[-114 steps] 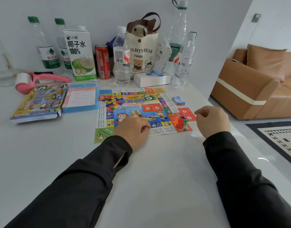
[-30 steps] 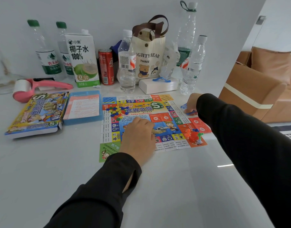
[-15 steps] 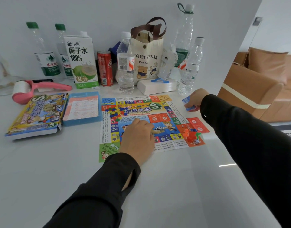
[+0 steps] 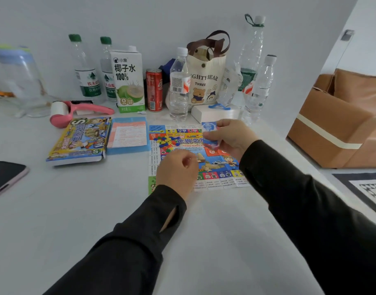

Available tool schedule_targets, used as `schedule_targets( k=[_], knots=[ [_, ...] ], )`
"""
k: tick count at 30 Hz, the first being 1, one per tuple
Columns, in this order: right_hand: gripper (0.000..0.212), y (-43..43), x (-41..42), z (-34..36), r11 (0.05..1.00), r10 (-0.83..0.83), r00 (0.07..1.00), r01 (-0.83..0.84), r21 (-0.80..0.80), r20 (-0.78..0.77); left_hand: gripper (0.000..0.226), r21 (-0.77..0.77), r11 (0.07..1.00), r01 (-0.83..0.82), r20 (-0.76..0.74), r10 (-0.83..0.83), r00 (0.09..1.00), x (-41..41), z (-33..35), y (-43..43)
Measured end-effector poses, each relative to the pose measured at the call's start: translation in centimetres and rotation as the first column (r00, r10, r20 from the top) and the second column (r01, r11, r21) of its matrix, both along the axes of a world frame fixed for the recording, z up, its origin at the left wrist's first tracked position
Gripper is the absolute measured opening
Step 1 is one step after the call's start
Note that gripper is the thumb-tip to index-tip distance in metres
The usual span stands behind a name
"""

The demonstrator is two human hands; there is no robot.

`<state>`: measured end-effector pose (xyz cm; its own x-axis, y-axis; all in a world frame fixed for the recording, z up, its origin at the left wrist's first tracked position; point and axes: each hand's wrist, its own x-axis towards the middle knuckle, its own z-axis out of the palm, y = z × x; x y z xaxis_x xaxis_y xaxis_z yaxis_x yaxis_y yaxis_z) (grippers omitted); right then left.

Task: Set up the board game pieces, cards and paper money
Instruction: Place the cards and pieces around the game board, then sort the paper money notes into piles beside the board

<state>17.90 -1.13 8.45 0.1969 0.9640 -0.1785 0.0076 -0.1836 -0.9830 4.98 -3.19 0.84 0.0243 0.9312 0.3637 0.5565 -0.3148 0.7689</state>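
pinching a blue card pack [image 4: 208,126], right fingers [image 4: 225,124] near "ightybear" bag [image 4: 206,67]; left fingers [image 4: 182,161] clenched empty.

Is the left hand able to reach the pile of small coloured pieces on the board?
Probably yes: the coloured pieces lie just beyond the left hand on the board, with nothing between.

On your table [image 4: 76,209] the board [image 4: 221,182] lies centre, sheet [image 4: 129,135] and box [image 4: 80,141] to its left, phone [image 4: 6,177] farther left, bottles [image 4: 178,86], carton [image 4: 128,81], can [image 4: 154,92] and bag [image 4: 206,81] behind it, sofa [image 4: 336,124] off right.
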Motion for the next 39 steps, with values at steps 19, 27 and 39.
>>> schedule_targets(
  k=[19, 27, 39],
  knots=[
    [0.049, -2.2, -1.1, -6.6, 0.999, 0.009, 0.841, -0.031, -0.032, -0.540, 0.021, -0.130, 0.978, 0.164, 0.068, -0.157, 0.985, -2.1, 0.0, -0.2],
    [0.019, -2.5, -1.0, -6.3, 0.995, 0.097, 0.930, -0.093, 0.029, -0.354, 0.012, -0.082, 0.988, 0.131, 0.042, -0.127, 0.991, -2.2, -0.2, 0.1],
    [0.038, -4.6, -0.6, -6.0, 0.902, -0.107, 0.351, -0.359, 0.239, 0.930, 0.024, -0.060, 0.994, 0.089, -0.276, -0.102, 0.956, -2.1, -0.9, -0.1]
  ],
)
